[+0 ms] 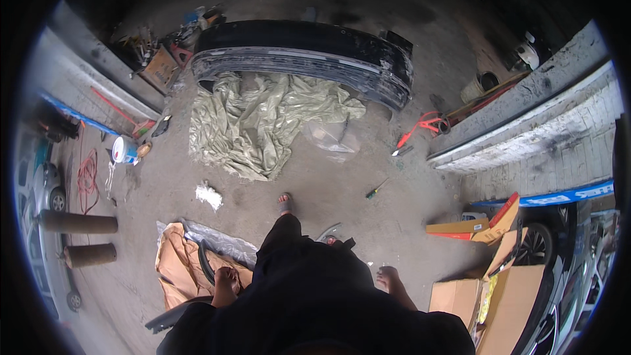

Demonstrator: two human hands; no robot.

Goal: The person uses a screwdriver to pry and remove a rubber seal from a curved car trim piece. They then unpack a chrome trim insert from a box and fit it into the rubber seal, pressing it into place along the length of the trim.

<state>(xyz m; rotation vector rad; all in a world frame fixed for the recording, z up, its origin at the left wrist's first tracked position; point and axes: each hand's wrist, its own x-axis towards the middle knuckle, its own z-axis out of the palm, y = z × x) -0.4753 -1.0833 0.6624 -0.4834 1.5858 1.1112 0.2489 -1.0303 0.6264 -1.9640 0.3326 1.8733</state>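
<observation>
On the concrete floor (315, 184), the left hand (227, 281) hangs just above a thin curved black trim strip (205, 260) lying on crumpled tan wrapping paper (176, 269), fingers curled; whether they grip it I cannot tell. The strip looks light and springy, best taken mid-length; its long axis runs away from the person. The right hand (388, 277) hangs loosely closed, holding nothing.

Grey concrete floor (315, 177), stained, daylit. Pale painted walls (565, 125) both sides. Crumpled green tarp (263, 121) mid-floor, cardboard boxes (486, 296) right, two wooden posts (79, 236) left.
</observation>
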